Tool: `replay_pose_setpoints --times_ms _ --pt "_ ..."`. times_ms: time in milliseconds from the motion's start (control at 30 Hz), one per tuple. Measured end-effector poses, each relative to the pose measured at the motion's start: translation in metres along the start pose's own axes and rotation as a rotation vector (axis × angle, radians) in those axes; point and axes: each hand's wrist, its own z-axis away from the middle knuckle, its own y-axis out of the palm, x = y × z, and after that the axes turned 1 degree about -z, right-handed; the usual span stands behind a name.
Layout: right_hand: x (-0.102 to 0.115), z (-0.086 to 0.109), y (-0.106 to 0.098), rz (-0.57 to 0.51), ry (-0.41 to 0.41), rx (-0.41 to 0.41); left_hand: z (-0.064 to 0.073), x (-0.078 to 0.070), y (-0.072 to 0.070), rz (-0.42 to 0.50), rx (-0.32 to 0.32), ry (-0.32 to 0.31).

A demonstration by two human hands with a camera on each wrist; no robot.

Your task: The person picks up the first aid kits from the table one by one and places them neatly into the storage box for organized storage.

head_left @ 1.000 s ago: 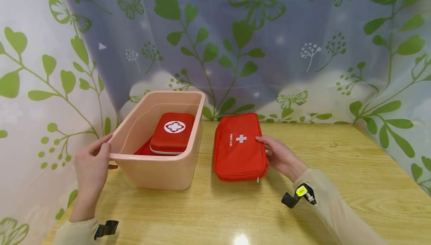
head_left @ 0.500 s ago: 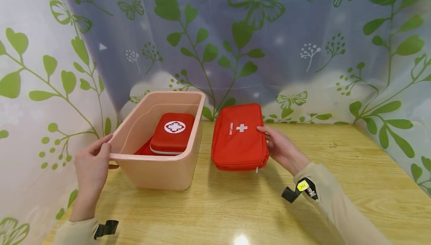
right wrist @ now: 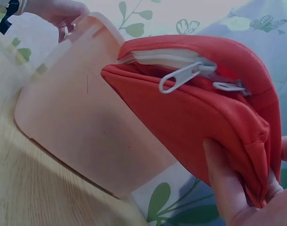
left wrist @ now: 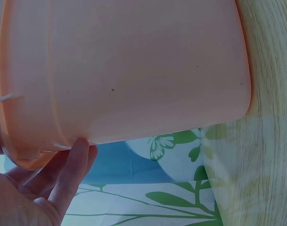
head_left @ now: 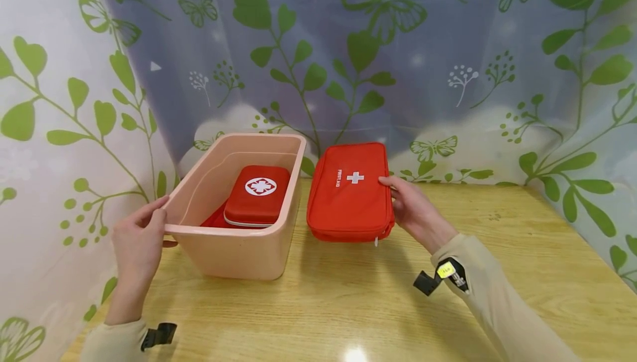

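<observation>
The right hand (head_left: 415, 215) grips the red pouch (head_left: 348, 193) by its right edge, thumb on the top face beside the white cross and fingers curled under it; the right wrist view shows the fingers (right wrist: 228, 183) wrapped round the padded edge, the zip pull (right wrist: 178, 79) dangling free. Over the last second this grip has raised the pouch off the counter (head_left: 378, 301) and carried it a little toward the bin (head_left: 239, 251): it lay flat before, and now it hangs clear, tilted up at the far end, just right of the bin's rim. So the pouch looks to be on its way into the bin, not yet over it. The left hand (head_left: 136, 240) has stayed put, clasping the bin's near left corner, fingers over the rim, thumb (left wrist: 70, 169) under the lip. Inside the bin lies a red hard case (head_left: 257, 196) with a white cross badge, on something else red.
</observation>
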Motion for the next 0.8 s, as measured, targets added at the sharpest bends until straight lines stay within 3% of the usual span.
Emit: replay_pose_setpoints --times_ms 300,800 --pt "0.003 0.005 0.008 -0.052 -0.067 0.005 -0.001 0.001 0.001 0.005 -0.007 0.010" --pt "0.011 0.003 0.021 -0.081 -0.078 0.015 0.001 0.000 0.001 -0.007 -0.009 0.020"
